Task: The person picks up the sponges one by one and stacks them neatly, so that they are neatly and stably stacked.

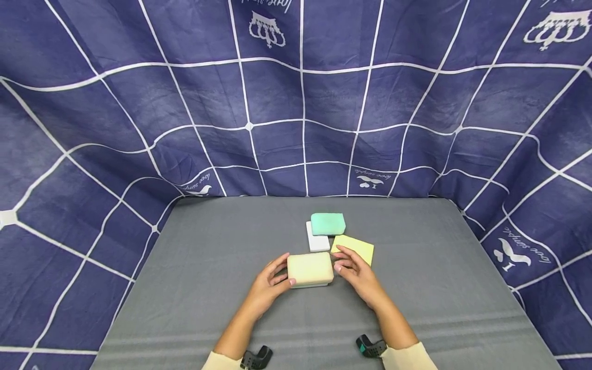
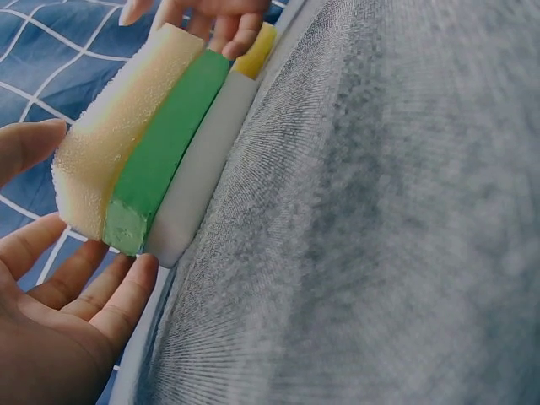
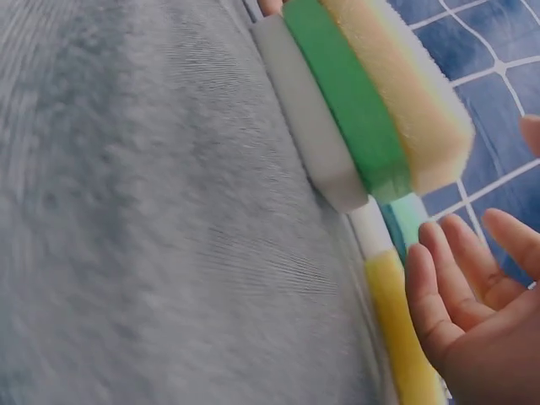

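Observation:
A cream sponge (image 1: 310,268) tops a stack in front of me. Under it, in the left wrist view, lie a green block (image 2: 169,152) and, lowest, a white block (image 2: 207,164) on the grey cloth. My left hand (image 1: 265,285) is at the left end of the stack, fingertips against that end and thumb tip at the cream sponge's near corner. On the other side, my right hand (image 1: 359,275) hovers by the stack's right end with relaxed fingers and nothing held. In the right wrist view a gap shows between its fingertips and the stack.
Just behind the stack, a teal sponge (image 1: 328,224) rests partly over another white block (image 1: 317,242). A yellow sponge (image 1: 361,248) lies flat beyond the right hand's fingers. Grey cloth (image 1: 222,241) covers the table, and a blue gridded curtain (image 1: 277,97) hangs around it.

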Demonstrator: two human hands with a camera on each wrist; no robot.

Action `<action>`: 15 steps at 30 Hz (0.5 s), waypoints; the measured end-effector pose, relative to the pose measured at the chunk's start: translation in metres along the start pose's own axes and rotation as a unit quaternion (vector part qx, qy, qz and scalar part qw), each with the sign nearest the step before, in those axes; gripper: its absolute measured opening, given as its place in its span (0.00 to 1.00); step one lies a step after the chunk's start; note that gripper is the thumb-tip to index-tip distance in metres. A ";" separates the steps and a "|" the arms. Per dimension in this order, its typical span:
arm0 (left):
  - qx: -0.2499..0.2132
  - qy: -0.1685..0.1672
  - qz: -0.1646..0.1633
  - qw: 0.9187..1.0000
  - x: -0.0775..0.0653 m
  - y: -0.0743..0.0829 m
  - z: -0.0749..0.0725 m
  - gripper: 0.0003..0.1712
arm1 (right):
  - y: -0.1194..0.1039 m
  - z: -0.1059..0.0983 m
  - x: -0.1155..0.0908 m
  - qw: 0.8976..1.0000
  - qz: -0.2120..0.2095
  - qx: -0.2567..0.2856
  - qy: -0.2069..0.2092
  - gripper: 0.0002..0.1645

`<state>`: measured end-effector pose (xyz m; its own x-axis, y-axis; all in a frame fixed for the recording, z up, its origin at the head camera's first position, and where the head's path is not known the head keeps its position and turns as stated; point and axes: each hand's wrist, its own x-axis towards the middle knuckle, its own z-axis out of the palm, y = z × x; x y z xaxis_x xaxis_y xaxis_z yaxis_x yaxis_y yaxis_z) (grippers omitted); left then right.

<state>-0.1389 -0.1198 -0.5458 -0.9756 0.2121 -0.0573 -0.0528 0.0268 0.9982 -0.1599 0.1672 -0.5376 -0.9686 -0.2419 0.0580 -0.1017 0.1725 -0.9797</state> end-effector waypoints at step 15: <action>-0.005 -0.003 0.009 1.000 -0.001 0.001 0.000 0.42 | -0.006 -0.030 -0.009 0.994 0.002 -0.061 0.095 0.34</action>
<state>-0.1376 -0.1198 -0.5444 -0.9753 0.2173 -0.0401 -0.0382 0.0127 0.9992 -0.1579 0.1973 -0.5265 -0.9932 -0.0584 0.1008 -0.1135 0.2899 -0.9503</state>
